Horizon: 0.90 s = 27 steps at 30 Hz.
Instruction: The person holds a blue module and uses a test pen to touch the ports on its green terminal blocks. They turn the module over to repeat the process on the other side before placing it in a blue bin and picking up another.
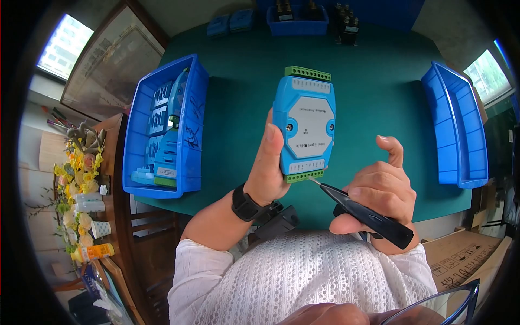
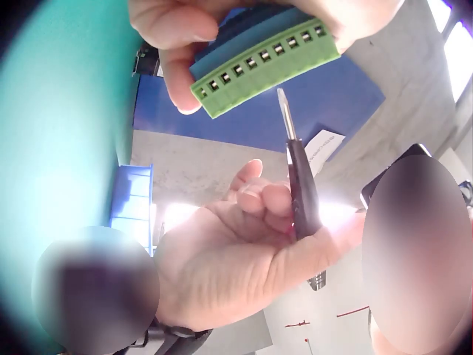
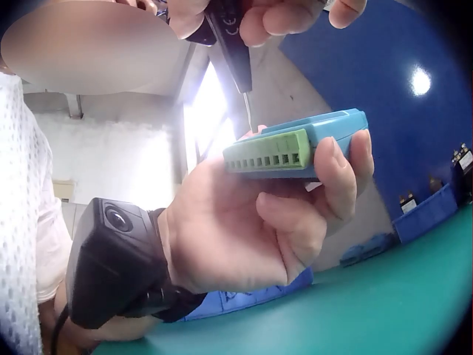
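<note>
My left hand (image 1: 265,176) grips a blue electronic module (image 1: 309,124) with a grey label, held upright above the green table. A green terminal block (image 1: 307,72) runs along its top end and another green terminal block (image 1: 295,178) along its bottom end. In my right hand (image 1: 387,187) is a black screwdriver (image 1: 374,216), its thin metal shaft pointing at the lower block. The left wrist view shows the screwdriver's flat tip (image 2: 281,93) close by the row of square openings. Seen from the right wrist, the tip overlaps the block's upper edge.
A blue bin (image 1: 190,157) with several blue modules stands on the left of the green table (image 1: 238,86). Another blue bin (image 1: 479,176) sits at the right edge. At the back are two blue modules (image 1: 241,20), a blue tray (image 1: 298,30) and black parts (image 1: 349,35).
</note>
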### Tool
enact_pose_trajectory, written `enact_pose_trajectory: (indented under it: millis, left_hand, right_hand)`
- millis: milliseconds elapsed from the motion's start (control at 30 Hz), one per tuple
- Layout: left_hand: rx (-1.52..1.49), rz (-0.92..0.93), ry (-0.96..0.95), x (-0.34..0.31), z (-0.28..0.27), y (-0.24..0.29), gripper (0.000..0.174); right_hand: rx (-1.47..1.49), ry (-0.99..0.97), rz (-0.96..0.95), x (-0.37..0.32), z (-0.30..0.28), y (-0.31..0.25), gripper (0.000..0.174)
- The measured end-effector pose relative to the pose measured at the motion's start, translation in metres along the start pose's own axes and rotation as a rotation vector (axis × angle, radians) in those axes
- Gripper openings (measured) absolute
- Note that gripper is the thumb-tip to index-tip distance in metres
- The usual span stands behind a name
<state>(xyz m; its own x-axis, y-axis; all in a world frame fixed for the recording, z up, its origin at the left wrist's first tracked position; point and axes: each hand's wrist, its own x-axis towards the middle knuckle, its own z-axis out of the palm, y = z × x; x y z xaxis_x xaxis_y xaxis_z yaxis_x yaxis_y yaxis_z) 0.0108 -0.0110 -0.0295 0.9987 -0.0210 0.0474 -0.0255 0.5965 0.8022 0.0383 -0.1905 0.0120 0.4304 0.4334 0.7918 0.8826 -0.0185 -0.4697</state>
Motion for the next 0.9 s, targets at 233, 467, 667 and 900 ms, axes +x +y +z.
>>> enact_pose_trajectory:
  millis: [233, 467, 667, 900]
  left_hand:
    - [0.035, -0.003, -0.001, -0.0002, 0.0006, -0.0003, 0.082]
    - [0.019, -0.019, -0.003, 0.0034, 0.0014, 0.0036, 0.077]
    - [-0.023, -0.064, -0.002, 0.0057, -0.0032, 0.0014, 0.075]
    - [-0.054, -0.066, -0.021, 0.0064, -0.0012, 0.0035, 0.072]
  right_hand:
    - [0.016, -0.008, 0.006, 0.0003, 0.0028, 0.0005, 0.04]
    - [-0.002, -0.039, 0.045, 0.0033, 0.0036, 0.0039, 0.033]
    - [-0.003, -0.101, 0.087, 0.008, 0.0022, 0.0038, 0.022]
    - [0.096, -0.082, 0.119, 0.0035, -0.0009, 0.0021, 0.023]
